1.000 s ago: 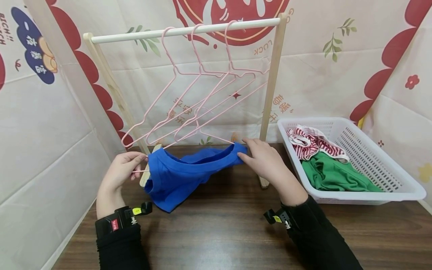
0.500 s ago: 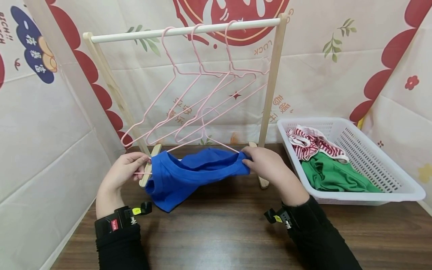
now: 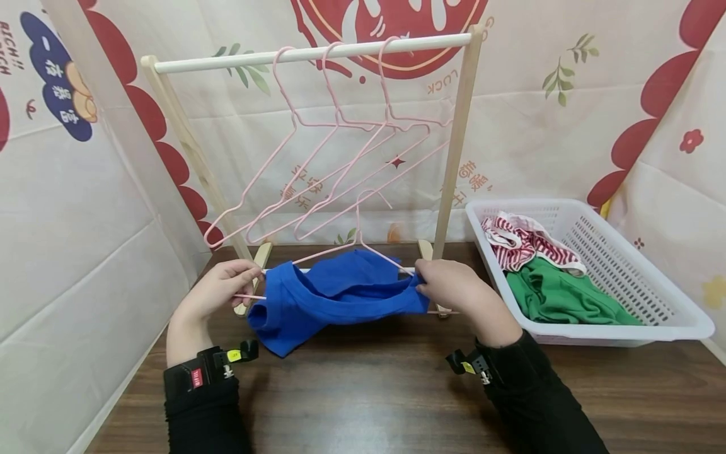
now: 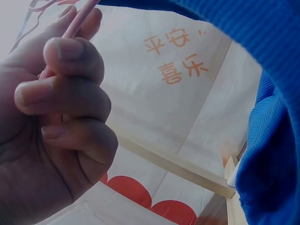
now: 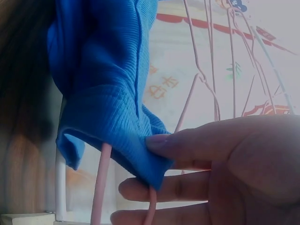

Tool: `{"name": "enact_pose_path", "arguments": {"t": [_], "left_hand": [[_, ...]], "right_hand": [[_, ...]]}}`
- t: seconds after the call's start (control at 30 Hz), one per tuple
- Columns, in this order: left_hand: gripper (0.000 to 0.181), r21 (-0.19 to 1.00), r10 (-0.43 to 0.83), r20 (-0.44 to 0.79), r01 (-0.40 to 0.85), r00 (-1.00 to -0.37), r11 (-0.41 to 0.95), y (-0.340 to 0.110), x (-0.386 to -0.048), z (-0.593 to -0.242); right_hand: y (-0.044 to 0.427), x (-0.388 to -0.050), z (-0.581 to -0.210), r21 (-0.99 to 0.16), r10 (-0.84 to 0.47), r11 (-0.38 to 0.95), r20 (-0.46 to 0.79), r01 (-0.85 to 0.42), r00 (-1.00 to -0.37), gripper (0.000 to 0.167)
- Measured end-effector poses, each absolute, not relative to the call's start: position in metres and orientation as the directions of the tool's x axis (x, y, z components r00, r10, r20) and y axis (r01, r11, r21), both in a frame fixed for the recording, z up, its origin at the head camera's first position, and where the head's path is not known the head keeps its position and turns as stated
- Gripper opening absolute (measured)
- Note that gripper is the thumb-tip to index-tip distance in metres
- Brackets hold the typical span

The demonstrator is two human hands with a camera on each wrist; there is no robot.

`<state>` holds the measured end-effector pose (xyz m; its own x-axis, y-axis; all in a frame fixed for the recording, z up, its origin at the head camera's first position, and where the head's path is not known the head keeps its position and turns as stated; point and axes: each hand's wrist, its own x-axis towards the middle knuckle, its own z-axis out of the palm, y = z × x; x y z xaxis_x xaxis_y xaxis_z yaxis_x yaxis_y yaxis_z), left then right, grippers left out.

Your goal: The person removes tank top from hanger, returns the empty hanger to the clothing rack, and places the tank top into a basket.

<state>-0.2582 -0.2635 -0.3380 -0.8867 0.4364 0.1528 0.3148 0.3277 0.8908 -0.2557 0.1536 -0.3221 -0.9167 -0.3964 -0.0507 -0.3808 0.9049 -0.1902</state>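
A blue shirt [image 3: 340, 302] hangs in the air between both hands, its neck opening facing up. A pink hanger [image 3: 323, 253] runs through it, hook pointing up and its ends sticking out at both sides. With curled fingers my left hand [image 3: 218, 287] grips the hanger's left end beside the shirt; the left wrist view shows the fingers round the pink rod [image 4: 82, 18]. My right hand [image 3: 454, 287] pinches the shirt's right shoulder. In the right wrist view the thumb lies on the blue cloth [image 5: 117, 112], fingers behind, and two rod parts come out of the armhole.
Behind the shirt stands a wooden rack with a white rail [image 3: 227, 61]. Several pink hangers [image 3: 334, 116] hang there, overlapping. To the right, a white basket [image 3: 629, 331] holds a green garment [image 3: 567, 293] and a red-striped one [image 3: 533, 243]. All stands on a dark wooden table [image 3: 340, 397].
The hanger's hook has shifted right and nearer, and its right end now shows past the shirt. My right hand has moved slightly right and down and pinches the cloth; the left has shifted right.
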Motion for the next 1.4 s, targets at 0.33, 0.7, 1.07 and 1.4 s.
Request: {"name": "enact_pose_path", "arguments": {"t": [0.33,0.7,1.07,1.4], "left_hand": [[0.027,0.862,0.484,0.125,0.336,-0.866,0.379,-0.251,-0.255,-0.336],[0.023,0.83,0.511,0.125,0.372,-0.851,0.417,-0.238,-0.252,-0.329],[0.04,0.628,0.239,0.238,0.337,-0.941,0.702,-0.207,-0.232,-0.313],[0.034,0.181,0.358,0.454,0.478,-0.816,0.859,-0.184,-0.226,-0.313]], "right_hand": [[0.161,-0.251,-0.324,-0.171,-0.408,0.902,-0.045,-0.396,-0.912,0.008],[0.174,-0.242,-0.322,-0.227,-0.434,0.879,-0.012,-0.42,-0.901,0.004],[0.182,-0.234,-0.314,-0.23,-0.485,0.846,0.045,-0.482,-0.873,0.008],[0.184,-0.227,-0.305,-0.179,-0.516,0.821,0.177,-0.543,-0.838,0.01]]}}
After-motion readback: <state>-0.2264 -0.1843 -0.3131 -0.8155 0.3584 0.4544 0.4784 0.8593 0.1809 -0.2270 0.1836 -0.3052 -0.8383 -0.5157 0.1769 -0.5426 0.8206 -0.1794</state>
